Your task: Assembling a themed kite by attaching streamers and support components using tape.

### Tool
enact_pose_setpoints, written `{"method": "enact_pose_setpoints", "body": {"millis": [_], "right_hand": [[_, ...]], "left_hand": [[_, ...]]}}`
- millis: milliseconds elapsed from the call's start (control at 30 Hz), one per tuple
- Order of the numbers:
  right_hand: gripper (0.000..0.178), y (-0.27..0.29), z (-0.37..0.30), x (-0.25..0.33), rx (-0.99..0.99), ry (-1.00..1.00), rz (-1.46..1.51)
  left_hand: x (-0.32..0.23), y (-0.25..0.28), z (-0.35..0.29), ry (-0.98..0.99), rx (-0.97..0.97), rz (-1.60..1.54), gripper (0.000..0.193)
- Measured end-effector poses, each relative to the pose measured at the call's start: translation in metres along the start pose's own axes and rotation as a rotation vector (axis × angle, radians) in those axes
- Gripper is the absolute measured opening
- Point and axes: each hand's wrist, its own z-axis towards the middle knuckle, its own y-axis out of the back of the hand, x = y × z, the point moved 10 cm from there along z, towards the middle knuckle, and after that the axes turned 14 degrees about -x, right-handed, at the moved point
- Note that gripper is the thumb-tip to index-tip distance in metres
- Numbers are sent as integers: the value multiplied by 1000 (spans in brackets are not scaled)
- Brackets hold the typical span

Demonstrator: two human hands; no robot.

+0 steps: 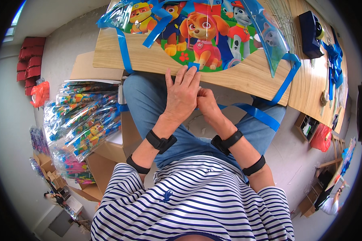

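What looks like a kite of printed plastic film point(205, 36), with cartoon dogs on green and blue, lies over the table's front edge area. Long blue ribbons point(124, 50) hang from its sides. My left hand point(181, 94) reaches over the edge, fingers stretched flat, its fingertips on a small blue tab point(194, 65) at the kite's lower rim. Just right of it and touching it, my right hand point(209, 103) is closed in a pinch; what its fingers hold is hidden. A blue ribbon strip point(255, 114) runs from behind the right hand across my right thigh.
A tape dispenser point(309, 34), thin rods point(275, 12) and a blue ribbon bundle point(334, 64) occupy the table's right side. Left of my knees, bagged printed film pieces point(84, 116) fill a cardboard box point(104, 164). Another person point(332, 205) is at far right.
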Motion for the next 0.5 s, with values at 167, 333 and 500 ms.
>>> {"method": "enact_pose_setpoints", "body": {"millis": [167, 333, 500], "right_hand": [[16, 17, 3, 12, -169, 254, -455], [12, 37, -28, 90, -365, 609, -815], [11, 46, -2, 153, -370, 737, -581]], "left_hand": [[2, 0, -1, 14, 15, 8, 39], [5, -3, -3, 30, 23, 27, 44], [4, -3, -3, 26, 14, 34, 48]]}}
